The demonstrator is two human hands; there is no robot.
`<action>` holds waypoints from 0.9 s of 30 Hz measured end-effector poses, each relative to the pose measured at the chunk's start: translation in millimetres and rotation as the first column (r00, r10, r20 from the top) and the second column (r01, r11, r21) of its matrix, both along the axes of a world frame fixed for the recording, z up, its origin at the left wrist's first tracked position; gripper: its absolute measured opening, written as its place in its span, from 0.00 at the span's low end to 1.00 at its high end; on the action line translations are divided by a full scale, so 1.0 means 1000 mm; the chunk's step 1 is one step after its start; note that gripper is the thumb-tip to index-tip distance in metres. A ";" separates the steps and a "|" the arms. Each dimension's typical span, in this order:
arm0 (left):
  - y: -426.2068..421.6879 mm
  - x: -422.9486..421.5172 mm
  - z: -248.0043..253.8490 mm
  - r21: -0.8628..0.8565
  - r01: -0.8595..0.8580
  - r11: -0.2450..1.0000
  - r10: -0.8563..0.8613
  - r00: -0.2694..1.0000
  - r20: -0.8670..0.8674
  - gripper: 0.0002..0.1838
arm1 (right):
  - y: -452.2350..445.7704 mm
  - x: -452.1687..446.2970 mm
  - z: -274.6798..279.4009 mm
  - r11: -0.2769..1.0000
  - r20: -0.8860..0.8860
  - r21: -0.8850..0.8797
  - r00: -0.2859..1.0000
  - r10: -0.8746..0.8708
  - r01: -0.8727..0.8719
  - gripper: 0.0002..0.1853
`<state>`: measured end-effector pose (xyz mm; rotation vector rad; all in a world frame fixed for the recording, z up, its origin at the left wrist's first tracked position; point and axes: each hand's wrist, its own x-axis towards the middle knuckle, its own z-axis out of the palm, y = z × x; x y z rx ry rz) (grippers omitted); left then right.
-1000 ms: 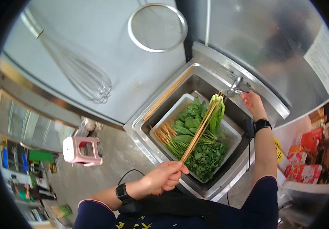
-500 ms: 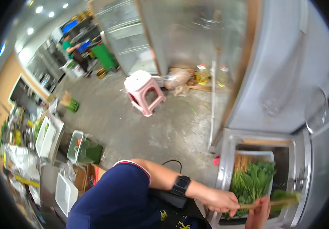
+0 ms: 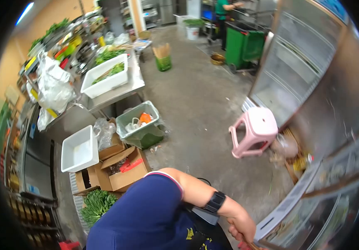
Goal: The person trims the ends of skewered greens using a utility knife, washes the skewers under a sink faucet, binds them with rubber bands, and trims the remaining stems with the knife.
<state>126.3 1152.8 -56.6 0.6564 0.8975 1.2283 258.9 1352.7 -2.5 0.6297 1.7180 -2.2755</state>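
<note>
My left hand (image 3: 242, 226), below a black wristwatch, is at the bottom right in the head view. Its fingers are closed round a thin tan bamboo skewer (image 3: 252, 246), most of which lies beyond the lower edge. I cannot see what is on the skewer's far end. A small red thing (image 3: 243, 245) shows just under the hand, too cut off to name. Out of view is my right hand. The nearest large thing is a glass-fronted cabinet (image 3: 300, 208) to the right of my left hand.
A pink stool (image 3: 261, 125) stands on the floor (image 3: 196, 104) ahead. To the left are a lined bin (image 3: 140, 137), an open cardboard box (image 3: 125, 171), leafy greens (image 3: 98, 206) and white tubs (image 3: 80, 149). Farther back are a green wheeled bin (image 3: 244, 48) and a person in green (image 3: 223, 16).
My view has swung left, so the sink with its tray of greens and my right hand have left the picture. My left hand still grips the skewer.
</note>
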 end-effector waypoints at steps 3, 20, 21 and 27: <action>-0.117 -0.020 -0.006 -0.075 -0.251 0.965 0.250 0.968 -0.026 0.15 | -0.075 -0.088 -0.012 0.929 0.103 -0.155 0.930 0.354 -0.336 0.14; -0.471 -0.144 -0.012 -0.164 -0.969 -0.183 0.806 -0.243 0.540 0.15 | -0.667 -0.458 -0.032 -0.471 -0.062 0.088 -0.477 0.877 -0.877 0.16; -0.490 -0.160 -0.009 -0.126 -0.960 -0.248 0.741 -0.272 0.614 0.19 | -0.698 -0.464 -0.020 -0.462 -0.118 0.079 -0.469 0.875 -0.883 0.17; -0.594 -0.222 0.044 -0.131 -0.435 -0.891 0.321 -0.806 0.497 0.23 | -0.784 -0.504 -0.035 -0.300 -0.266 0.178 -0.339 0.902 -0.937 0.19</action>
